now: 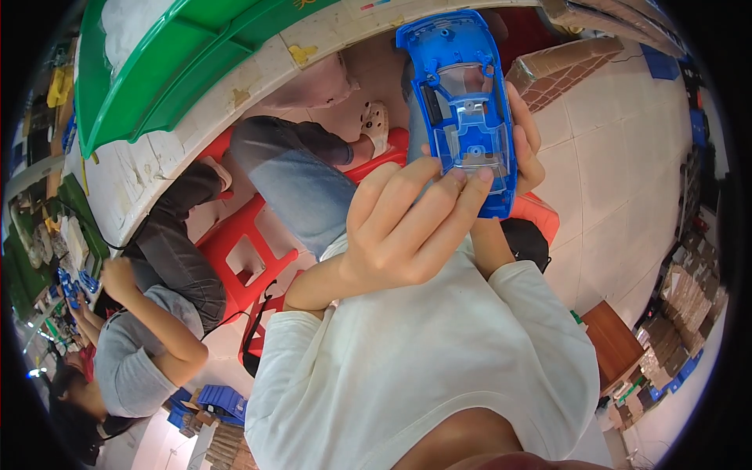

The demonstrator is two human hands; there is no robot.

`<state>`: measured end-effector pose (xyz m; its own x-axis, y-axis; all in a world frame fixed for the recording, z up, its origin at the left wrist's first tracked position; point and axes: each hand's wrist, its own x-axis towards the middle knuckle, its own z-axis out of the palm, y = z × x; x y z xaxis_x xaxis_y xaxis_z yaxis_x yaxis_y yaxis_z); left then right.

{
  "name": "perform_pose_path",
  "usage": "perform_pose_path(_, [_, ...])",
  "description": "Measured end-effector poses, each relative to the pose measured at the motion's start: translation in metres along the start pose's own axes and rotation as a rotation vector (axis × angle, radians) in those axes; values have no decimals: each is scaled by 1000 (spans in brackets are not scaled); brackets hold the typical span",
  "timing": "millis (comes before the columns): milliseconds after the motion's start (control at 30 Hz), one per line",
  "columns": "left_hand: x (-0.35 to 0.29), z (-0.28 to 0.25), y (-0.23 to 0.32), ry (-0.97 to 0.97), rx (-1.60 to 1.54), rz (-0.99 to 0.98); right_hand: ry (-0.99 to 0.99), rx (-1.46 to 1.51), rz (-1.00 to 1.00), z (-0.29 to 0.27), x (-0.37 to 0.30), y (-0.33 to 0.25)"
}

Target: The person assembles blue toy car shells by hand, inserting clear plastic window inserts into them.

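Observation:
A blue plastic toy car body shell (448, 37) is held up in front of me, its hollow inside facing me. Inside it lies a clear plastic window insert (464, 81), with small round screw posts showing around it. My right hand (523, 141) grips the shell along its right side, fingers curled over the edge and the palm hidden behind. At the shell's lower end, my left hand (407, 215) is closed, with bent fingertips pressed on the clear insert. Its thumb is mostly hidden.
A white worktable (168, 168) with a green plastic bin (149, 86) stands ahead to the left. A co-worker in a grey shirt (133, 360) sits at left. Red stools (243, 251) are near my legs. A cardboard box (560, 66) lies on the tiled floor at far right.

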<state>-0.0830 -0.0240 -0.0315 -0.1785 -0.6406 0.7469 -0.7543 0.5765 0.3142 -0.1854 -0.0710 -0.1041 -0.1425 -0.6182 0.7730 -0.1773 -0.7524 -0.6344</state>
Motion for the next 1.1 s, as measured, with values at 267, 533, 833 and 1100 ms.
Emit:
perform_pose_path(267, [7,-5,2,-398,-69,-202,-27,-134,11,3,-1,-9])
perform_pose_path(533, [6,-3,-5,-395,-85,-150,56,34,16,3,-3,-5])
perform_pose_path(833, [3,-8,-12,110,-543,-565,-79,891,436,-5,10,-18])
perform_pose_path(1100, [7,2,-42,22,-905,-1083,-320,47,147,17,5,-20])
